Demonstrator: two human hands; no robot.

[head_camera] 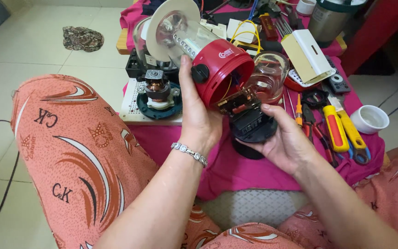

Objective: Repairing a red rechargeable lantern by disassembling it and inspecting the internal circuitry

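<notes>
My left hand [198,115] grips a lantern lamp [208,55] by its red base; its clear cylinder with a white top disc points up and to the left. A black knob sits on the red housing. Yellow wires and a small circuit board [237,101] hang out of the open red base. My right hand [285,140] holds the lamp's black bottom part [252,124] just below that board, thumb on its upper edge. Both hands hover above a pink cloth [236,168] on a low table.
An electric motor on a green disc [157,94] sits left on a white perforated board. A clear glass dome [269,74], pliers and yellow-handled screwdrivers [337,129], a white cup [369,119] and a remote control lie right. My patterned orange knee [70,152] is at the left.
</notes>
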